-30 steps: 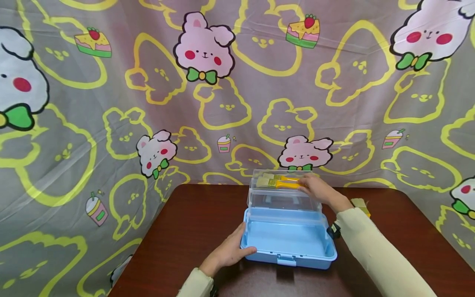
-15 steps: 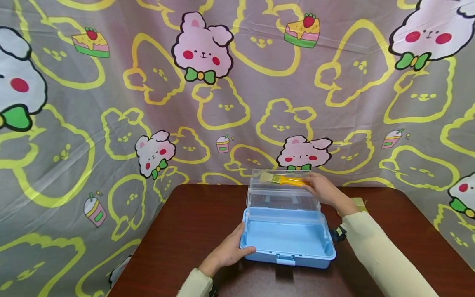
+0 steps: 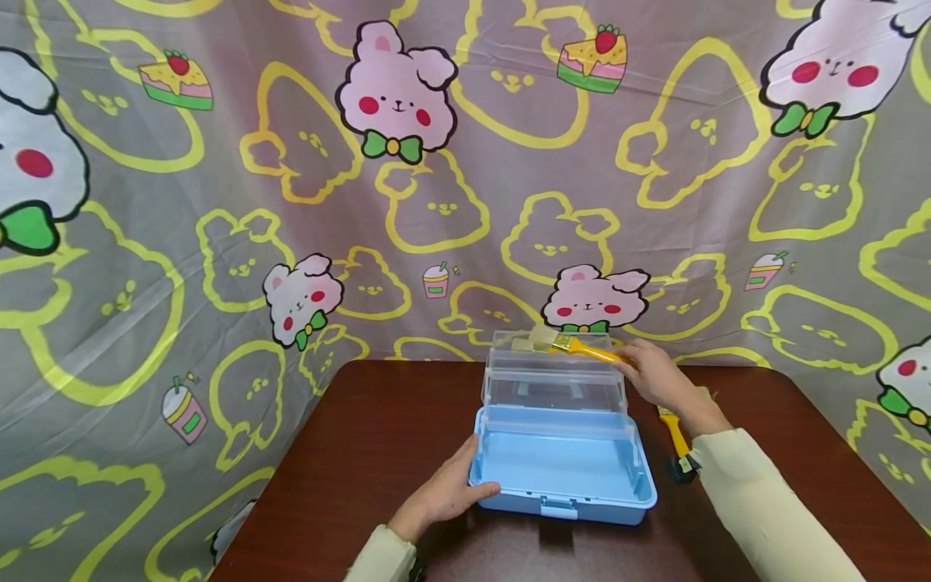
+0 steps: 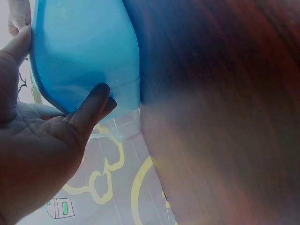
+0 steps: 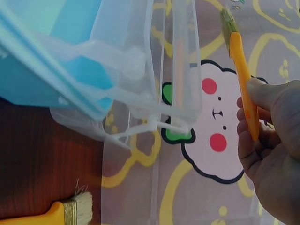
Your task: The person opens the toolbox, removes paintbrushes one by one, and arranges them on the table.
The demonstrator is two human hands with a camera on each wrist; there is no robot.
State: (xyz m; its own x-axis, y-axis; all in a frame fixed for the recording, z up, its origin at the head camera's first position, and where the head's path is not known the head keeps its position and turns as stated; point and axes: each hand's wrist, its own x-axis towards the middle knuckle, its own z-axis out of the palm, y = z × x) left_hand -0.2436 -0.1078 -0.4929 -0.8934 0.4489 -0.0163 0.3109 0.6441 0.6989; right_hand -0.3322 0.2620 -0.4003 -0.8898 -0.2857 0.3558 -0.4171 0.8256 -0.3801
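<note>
- Blue plastic toolbox (image 3: 611, 512): stands on the dark red-brown surface (image 3: 378, 453), latch (image 3: 558, 509) on the near side. Base compartment uncovered; transparent tiers (image 3: 549, 392) stand raised along the far side.
- Right hand (image 3: 658, 376): fingers grip the held brush (image 3: 598, 353) by the end of its yellow handle. Bristles point left.
- Position of the held brush: above the topmost clear tray (image 3: 502, 360) at the far side. The right wrist view shows a gap between brush and tray.
- Left hand (image 3: 451, 489): fingers extended along the left wall of the toolbox, thumb at the near-left corner. Contact appears to steady the toolbox.
- Second brush (image 3: 524, 344): lies in the topmost tray, partly hidden by the held brush. An orange strip shows through the tray wall in the right wrist view.
- Third brush (image 3: 676, 436): lies on the surface, right of the toolbox and apart from it, partly covered by the right arm.
- Status, by judgement: toolbox unfolded and one brush stowed count as done. Work is partway. Outstanding: the held brush is not set down, and the third brush remains outside the toolbox.
</note>
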